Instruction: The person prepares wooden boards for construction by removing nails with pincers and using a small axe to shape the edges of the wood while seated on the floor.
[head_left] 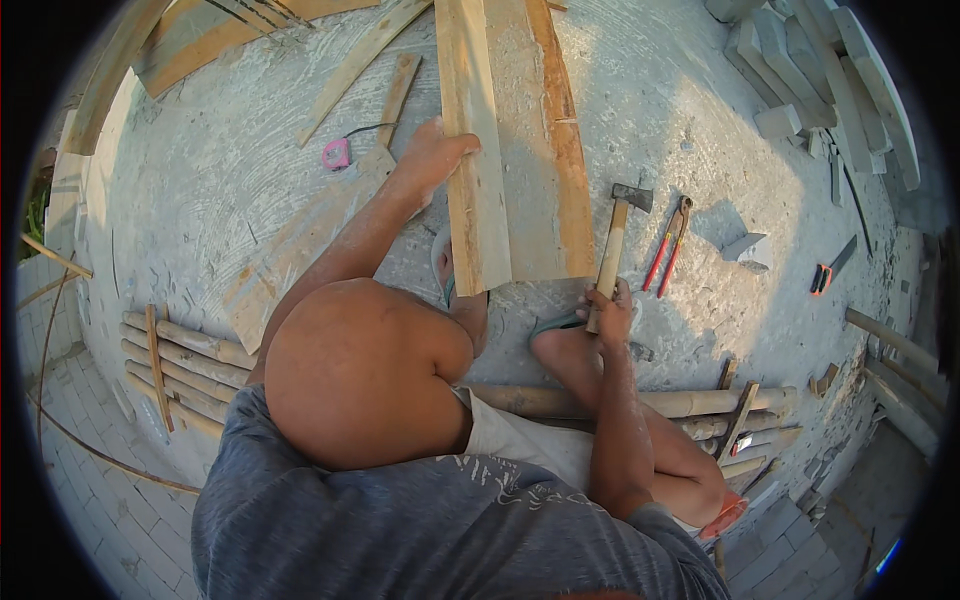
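Note:
My left hand (432, 158) grips the left edge of a long pale wooden board (470, 190), its thumb lying on top and its other fingers partly hidden. This board runs lengthwise away from me, joined against a wider, cement-stained board (540, 170) with a rough brown right edge. To the right of their near end, my right hand (610, 308) is closed round the lower handle of a hatchet (612, 245). Its dark metal head (632, 197) points away from me, just right of the boards and apart from them.
Red-handled pincers (670, 250) lie right of the hatchet, and farther right is a handsaw (833, 268). A pink tape measure (337, 153) rests on the concrete floor (220, 200) at left. Bamboo poles (185, 365) lie near me; grey blocks (780, 60) are stacked far right.

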